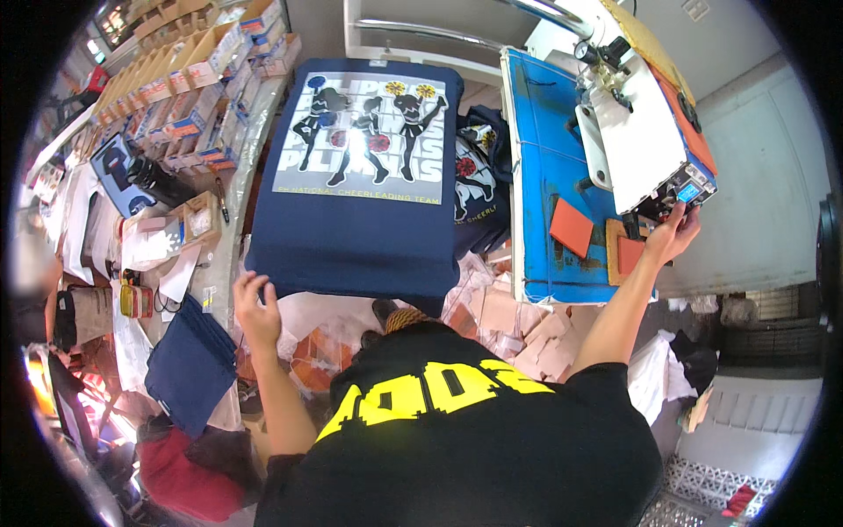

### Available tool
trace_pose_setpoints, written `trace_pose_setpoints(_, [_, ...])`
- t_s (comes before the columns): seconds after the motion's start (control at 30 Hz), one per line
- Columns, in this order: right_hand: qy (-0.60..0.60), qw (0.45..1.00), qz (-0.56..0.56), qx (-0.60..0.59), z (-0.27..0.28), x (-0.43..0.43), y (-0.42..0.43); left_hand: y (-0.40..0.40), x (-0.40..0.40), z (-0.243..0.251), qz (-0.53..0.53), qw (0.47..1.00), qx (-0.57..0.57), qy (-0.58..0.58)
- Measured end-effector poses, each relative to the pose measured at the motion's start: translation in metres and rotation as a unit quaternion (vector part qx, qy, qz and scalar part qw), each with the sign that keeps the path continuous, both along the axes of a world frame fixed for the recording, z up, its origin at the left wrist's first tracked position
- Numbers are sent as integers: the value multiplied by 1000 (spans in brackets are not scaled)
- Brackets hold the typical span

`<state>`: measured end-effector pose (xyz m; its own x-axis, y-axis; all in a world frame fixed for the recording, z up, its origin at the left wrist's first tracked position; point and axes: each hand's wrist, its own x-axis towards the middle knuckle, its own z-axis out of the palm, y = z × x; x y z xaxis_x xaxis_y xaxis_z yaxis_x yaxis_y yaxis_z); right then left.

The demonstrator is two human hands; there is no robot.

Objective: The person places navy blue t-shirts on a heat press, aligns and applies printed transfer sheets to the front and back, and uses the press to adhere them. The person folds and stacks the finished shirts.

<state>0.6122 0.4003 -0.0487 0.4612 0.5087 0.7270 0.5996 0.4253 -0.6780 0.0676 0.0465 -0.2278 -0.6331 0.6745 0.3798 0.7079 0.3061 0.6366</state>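
A navy T-shirt lies spread on a platen in front of me, with a clear-looking film over its cheerleader print. My left hand is beside the shirt's lower left corner, fingers apart; whether it touches the cloth I cannot tell. My right hand reaches the control box at the end of the white heat press head, its fingertips at the panel. Another printed navy shirt hangs bunched between the platen and the blue table.
Orange pads lie on the blue table. Cardboard boxes, a black bottle, a pen and folded navy cloth are on the left table. Cardboard pieces litter the floor. A metal bar runs behind the platen.
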Motion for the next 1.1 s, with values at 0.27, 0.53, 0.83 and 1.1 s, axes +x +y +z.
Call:
trace_pose_setpoints(0.27, [22,999,22,13,-9,37,22,35,-104,-79,90,987,-52,-123])
trace_pose_setpoints(0.53, [48,998,30,19,-24,92,30,50,-109,-115,19,667,60,-742])
trace_pose_setpoints(0.83, [35,931,307,-195,-102,-142,-76,-26,-151,-95,62,707,161,-685])
trace_pose_setpoints(1.1, [309,604,433,-593,-263,-190,-110,-13,-129,35,97,951,-147,-255])
